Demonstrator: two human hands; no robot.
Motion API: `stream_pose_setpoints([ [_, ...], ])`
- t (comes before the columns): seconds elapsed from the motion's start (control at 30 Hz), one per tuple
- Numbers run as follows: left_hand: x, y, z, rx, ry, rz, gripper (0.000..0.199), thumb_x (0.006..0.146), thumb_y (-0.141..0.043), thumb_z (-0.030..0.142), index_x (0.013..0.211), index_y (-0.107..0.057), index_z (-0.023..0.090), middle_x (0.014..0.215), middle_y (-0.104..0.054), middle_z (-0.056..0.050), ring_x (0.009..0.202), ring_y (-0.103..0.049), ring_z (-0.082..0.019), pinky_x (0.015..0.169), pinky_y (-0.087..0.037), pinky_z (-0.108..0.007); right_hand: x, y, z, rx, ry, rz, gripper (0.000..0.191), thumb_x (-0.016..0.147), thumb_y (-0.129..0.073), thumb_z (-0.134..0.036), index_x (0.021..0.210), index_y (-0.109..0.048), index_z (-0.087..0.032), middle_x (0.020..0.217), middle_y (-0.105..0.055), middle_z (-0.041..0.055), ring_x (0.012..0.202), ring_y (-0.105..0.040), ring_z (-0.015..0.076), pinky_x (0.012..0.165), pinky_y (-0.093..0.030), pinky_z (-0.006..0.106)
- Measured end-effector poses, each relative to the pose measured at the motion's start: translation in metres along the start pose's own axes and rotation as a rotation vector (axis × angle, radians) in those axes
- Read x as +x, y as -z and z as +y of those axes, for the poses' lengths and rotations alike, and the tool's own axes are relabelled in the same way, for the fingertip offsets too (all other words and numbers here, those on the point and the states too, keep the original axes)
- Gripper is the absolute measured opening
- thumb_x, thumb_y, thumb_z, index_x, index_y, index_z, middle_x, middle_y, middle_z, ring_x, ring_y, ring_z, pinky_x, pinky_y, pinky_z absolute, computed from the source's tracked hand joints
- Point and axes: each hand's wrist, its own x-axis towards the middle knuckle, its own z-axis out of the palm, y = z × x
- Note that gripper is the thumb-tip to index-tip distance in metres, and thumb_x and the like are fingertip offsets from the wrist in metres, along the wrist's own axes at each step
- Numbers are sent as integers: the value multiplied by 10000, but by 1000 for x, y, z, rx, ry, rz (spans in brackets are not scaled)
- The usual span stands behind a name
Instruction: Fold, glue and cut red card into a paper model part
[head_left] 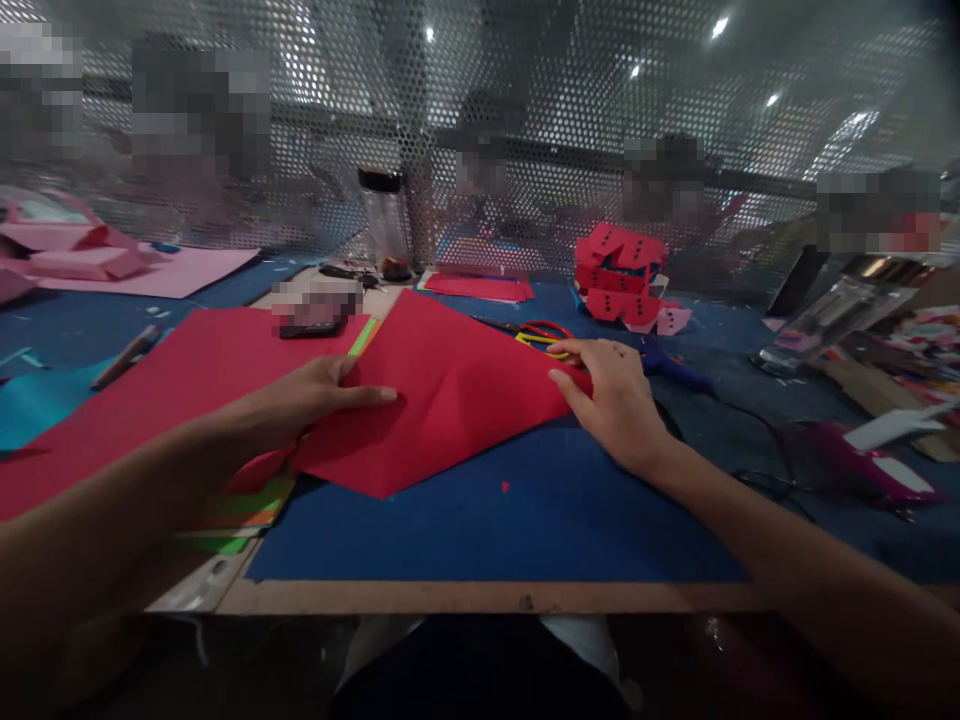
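Observation:
A red paper sheet (442,400) with a slight crease is tilted above the blue mat (465,540). My left hand (330,388) grips its left edge, thumb lying on top and the other fingers mostly hidden beneath. At the right corner, my right hand (611,395) is curled over the paper, with thumb and forefinger at its edge. Just behind those fingers lie scissors with red handles (547,328) and a yellow-handled pair (536,343), partly covered. A larger red sheet (187,370) extends under my left forearm, over green and orange sheets (255,505).
A red paper model (622,278) stands at the back right. Nearby are a blue glue gun (679,368), a purple glue gun (870,465) and loose cables. A phone (319,310) and a clear bottle (386,225) sit behind the sheets. A perforated metal screen (322,110) borders the table.

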Motion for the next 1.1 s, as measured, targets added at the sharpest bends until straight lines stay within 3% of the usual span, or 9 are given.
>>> stream_pose_setpoints([
  [0.1, -1, -1, -3, -54, 109, -89, 393, 769, -874, 433, 954, -727, 120, 789, -805, -103, 563, -729, -200, 436, -531, -216, 2, 3, 1, -41, 33, 70, 209, 1007, -573, -252, 1212, -612, -230, 1097, -739, 68, 1048, -680, 252, 1115, -372, 501],
  [0.27, 3, 0, -6, -247, -4, 35, 411, 726, -919, 343, 1032, -738, 138, 875, -818, -65, 672, -754, -180, 557, -607, -216, 3, 15, -5, -107, 63, 284, 277, 973, -629, -270, 1246, -619, -229, 1265, -672, 113, 1225, -588, 311, 1098, -400, 520],
  [0.37, 1, -2, -6, -323, -31, 89, 379, 721, -927, 332, 998, -744, 150, 862, -814, -44, 674, -752, -164, 580, -619, -207, 0, 18, -12, 35, 79, 300, 205, 972, -634, -262, 1173, -642, -220, 1166, -698, 101, 1124, -636, 275, 1008, -477, 453],
  [0.5, -6, -8, -6, -393, -61, 124, 405, 712, -933, 341, 1022, -743, 163, 901, -817, -64, 732, -773, -201, 651, -662, -275, -7, 12, -28, 425, -120, -27, 145, 1021, -579, -349, 999, -642, -220, 871, -727, 23, 764, -687, 165, 739, -529, 314],
  [0.63, -18, -19, -8, -434, -38, 112, 398, 715, -928, 366, 1017, -750, 179, 922, -822, -83, 724, -777, -219, 619, -659, -283, -10, 4, -38, 771, -363, -316, 259, 1009, -585, -472, 951, -574, -220, 902, -777, 29, 710, -713, 153, 669, -531, 291],
  [0.8, -35, -33, -14, -436, 26, 105, 367, 692, -938, 378, 939, -760, 174, 926, -825, -82, 680, -763, -203, 585, -632, -240, -10, 0, -41, 976, -455, -433, 243, 1011, -577, -430, 1116, -520, -219, 1036, -790, 74, 763, -742, 158, 704, -555, 300],
  [0.97, -48, -41, -22, -454, 112, 121, 476, 691, -932, 406, 1094, -746, 233, 1080, -818, -76, 829, -787, -257, 661, -651, -281, -13, -1, -42, 1016, -441, -531, 294, 1024, -552, -437, 1213, -512, -216, 1046, -783, 82, 729, -728, 148, 679, -559, 291],
  [1.1, -56, -49, -24, -440, 129, 98, 504, 679, -922, 472, 1083, -757, 219, 1108, -810, -112, 857, -790, -301, 667, -654, -313, -13, -3, -45, 1113, -496, -645, 322, 1019, -556, -429, 1250, -498, -213, 1019, -769, 75, 659, -725, 131, 608, -534, 253],
])
